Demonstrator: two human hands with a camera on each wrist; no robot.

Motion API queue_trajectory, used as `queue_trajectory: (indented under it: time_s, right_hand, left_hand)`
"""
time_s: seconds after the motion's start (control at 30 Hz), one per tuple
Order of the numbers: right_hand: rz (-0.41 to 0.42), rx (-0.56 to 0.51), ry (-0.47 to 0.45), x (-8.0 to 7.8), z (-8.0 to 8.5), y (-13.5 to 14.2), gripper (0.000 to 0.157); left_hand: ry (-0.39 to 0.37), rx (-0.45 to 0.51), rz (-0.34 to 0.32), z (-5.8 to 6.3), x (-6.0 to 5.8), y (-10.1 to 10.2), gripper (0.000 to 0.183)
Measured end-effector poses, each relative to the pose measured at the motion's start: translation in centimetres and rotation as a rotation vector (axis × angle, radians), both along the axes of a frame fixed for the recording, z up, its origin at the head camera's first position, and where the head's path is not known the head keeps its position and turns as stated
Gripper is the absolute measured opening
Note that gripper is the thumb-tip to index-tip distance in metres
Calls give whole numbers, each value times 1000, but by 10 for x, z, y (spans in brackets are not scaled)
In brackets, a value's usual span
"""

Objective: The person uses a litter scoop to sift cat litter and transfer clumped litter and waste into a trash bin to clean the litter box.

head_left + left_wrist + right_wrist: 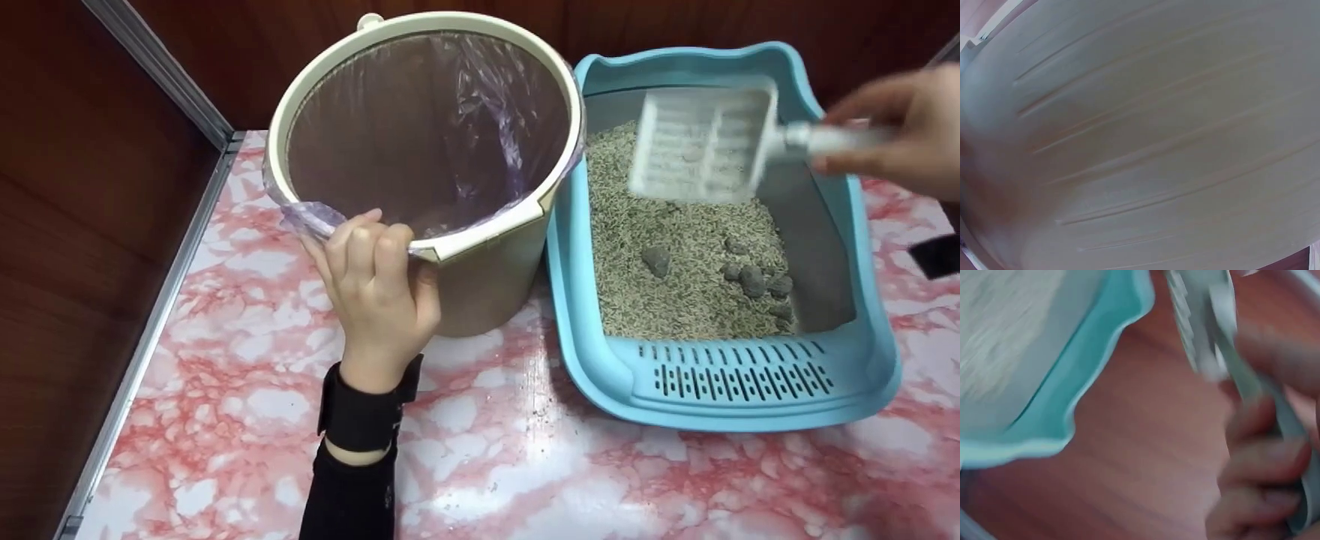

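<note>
My right hand (904, 131) grips the handle of a white slotted litter scoop (705, 146), blurred, above a blue litter box (874, 315). In the right wrist view, curled fingers (1264, 461) wrap the scoop's handle (1241, 371). Pellet litter (675, 225) fills the box, with dark clumps (752, 281) toward its right side and a lone clump (657, 260) nearer the middle. My left hand (375, 277) holds the near rim of a beige trash bin (480, 296), fingers over the edge on its thin purple bag (487, 97). The left wrist view is filled by the bin's ridged wall (1174, 140).
The bin stands against the litter box's left side on a red-and-white marbled floor (247, 420). Dark wood panels (82, 187) close in the left and back, with a metal strip (157, 322) along the left one. Small litter crumbs lie between bin and box.
</note>
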State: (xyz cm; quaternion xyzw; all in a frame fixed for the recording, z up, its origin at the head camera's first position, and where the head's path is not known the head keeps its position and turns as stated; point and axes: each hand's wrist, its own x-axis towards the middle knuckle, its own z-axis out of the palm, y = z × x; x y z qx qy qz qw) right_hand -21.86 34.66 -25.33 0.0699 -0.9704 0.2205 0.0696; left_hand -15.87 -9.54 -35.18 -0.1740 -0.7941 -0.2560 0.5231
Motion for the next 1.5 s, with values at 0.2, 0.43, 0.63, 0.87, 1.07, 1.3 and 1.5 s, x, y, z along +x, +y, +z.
queue_trajectory:
  time_s: [0.2, 0.43, 0.63, 0.87, 1.07, 1.3, 1.5]
  right_hand:
    - [147, 517, -156, 12, -13, 10, 26]
    - [216, 711, -303, 17, -21, -8, 13]
    - [269, 682, -263, 22, -32, -23, 20]
    - [298, 638, -397, 14, -39, -11, 20]
    - [327, 540, -430, 13, -51, 1, 22]
    - [307, 450, -523, 4, -58, -6, 21]
    - [307, 286, -626, -2, -73, -44, 23]
  left_hand:
    - [27, 3, -10, 1, 1, -3, 17]
    - [24, 5, -13, 1, 2, -2, 17]
    - [19, 13, -22, 2, 3, -1, 17]
    - [13, 22, -3, 2, 3, 0, 17]
    - [16, 19, -3, 2, 2, 0, 17]
    - [21, 25, -3, 1, 2, -2, 19]
    - [26, 17, -17, 1, 2, -1, 19]
